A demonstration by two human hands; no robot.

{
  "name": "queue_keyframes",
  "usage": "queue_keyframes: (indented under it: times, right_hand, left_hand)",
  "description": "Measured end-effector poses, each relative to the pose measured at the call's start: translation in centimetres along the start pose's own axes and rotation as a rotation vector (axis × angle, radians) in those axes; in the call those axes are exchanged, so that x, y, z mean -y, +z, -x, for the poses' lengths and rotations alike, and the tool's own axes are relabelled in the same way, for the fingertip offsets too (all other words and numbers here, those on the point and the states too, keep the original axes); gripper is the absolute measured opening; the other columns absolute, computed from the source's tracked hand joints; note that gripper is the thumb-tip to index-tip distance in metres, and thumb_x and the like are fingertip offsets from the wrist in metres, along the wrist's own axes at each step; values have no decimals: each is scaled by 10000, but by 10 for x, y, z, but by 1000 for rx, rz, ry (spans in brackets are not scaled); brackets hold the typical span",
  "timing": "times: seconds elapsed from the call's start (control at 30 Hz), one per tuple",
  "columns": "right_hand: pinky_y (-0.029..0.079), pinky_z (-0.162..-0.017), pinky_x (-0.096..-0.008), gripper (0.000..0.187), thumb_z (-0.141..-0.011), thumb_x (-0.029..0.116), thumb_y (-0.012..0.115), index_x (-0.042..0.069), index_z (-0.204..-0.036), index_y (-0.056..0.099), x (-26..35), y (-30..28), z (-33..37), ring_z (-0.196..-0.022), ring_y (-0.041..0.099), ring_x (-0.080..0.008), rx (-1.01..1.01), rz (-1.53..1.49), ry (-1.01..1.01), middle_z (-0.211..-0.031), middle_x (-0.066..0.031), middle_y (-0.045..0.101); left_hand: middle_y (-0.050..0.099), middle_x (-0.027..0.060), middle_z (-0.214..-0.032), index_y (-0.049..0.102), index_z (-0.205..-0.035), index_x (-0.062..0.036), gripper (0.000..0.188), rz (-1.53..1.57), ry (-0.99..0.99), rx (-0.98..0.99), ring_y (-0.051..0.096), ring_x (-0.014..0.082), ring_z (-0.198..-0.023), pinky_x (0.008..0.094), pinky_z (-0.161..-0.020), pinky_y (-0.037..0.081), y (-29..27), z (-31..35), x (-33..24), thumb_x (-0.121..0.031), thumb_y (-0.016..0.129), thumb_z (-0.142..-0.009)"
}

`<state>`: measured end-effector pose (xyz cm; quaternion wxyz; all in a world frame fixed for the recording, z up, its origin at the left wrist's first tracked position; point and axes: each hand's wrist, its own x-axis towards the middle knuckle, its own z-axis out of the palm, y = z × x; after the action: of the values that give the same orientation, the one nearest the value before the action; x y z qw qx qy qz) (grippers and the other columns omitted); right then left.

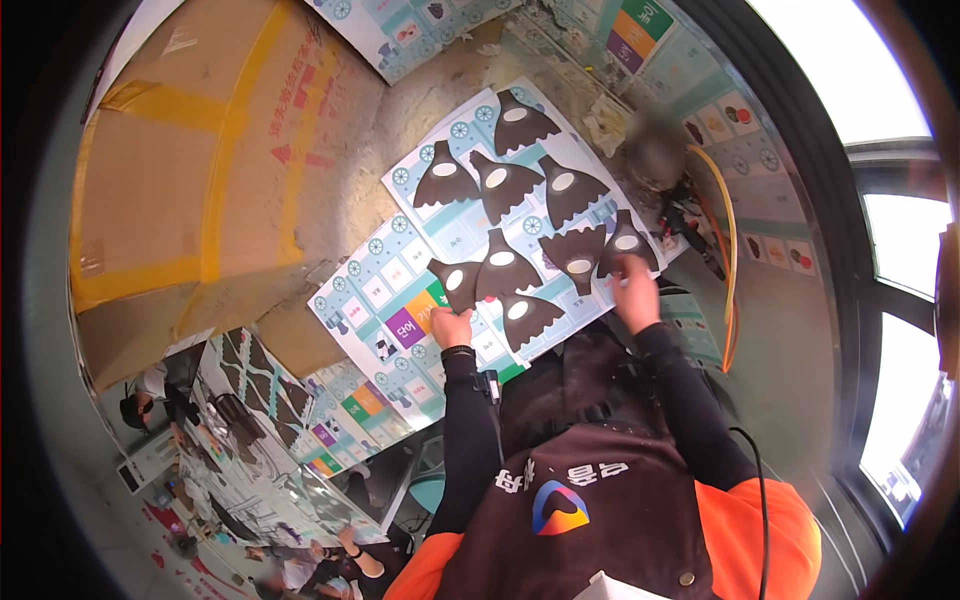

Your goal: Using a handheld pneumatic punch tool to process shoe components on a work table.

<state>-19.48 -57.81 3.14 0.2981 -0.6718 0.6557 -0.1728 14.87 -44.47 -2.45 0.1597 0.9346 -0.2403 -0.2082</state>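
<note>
Several dark brown, fan-shaped cut pieces lie on printed sheets [410,257]. Each has a narrow neck, a scalloped edge and a white oval. My left hand [450,326] is closed at the lower edge of the leftmost lower piece [457,280], fingertips pinching it. With curled fingers, my right hand [637,295] grips the scalloped edge of the piece at the right [626,238]. Between my hands, an upside-down piece [576,255], neck toward me, sits beside an upright one [506,268]. One more piece [530,318] rests nearest my body.
A large taped cardboard box [190,150] stands at the left. Yellow and orange hoses [730,240] curve down on the right, beside a blurred round object [657,155]. More printed sheets [410,35] lie at the back. At lower left, other people work around a cluttered table [240,470].
</note>
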Motion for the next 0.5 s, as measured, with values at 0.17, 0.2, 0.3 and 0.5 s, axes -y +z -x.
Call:
queue_keyframes:
  times: [0.17,0.2,0.3,0.5]
  right_hand:
    - [584,-767,-450,285,-867,211,733,24,-1042,608,106,71,10,-917,709,-355,254,172,-120,-1013,-166,674]
    - [584,-767,-450,285,-867,211,733,24,-1042,608,112,82,8,-917,709,-355,246,177,-109,-1013,-166,674]
    - [599,-733,-411,285,-846,225,756,41,-989,591,102,113,-2,-903,726,-309,183,376,-60,-956,-140,676]
    - [583,-721,-440,346,-863,240,775,29,-1032,561,95,115,-6,-885,726,-348,222,314,-9,-999,-171,688]
  left_hand:
    - [720,114,-815,673,-975,34,299,164,-34,180,687,185,-648,322,-607,556,7,-31,41,-148,853,-820]
    - [720,114,-815,673,-975,34,299,164,-25,191,687,185,-648,322,-607,556,6,-36,34,-148,853,-820]
    - [719,90,-824,674,-1012,39,219,390,12,155,670,135,-627,270,-549,536,-9,-52,-8,-103,786,-888]
    - [724,100,-819,667,-1029,45,174,566,-70,167,696,149,-636,277,-559,551,-9,-94,-40,-61,745,-915]
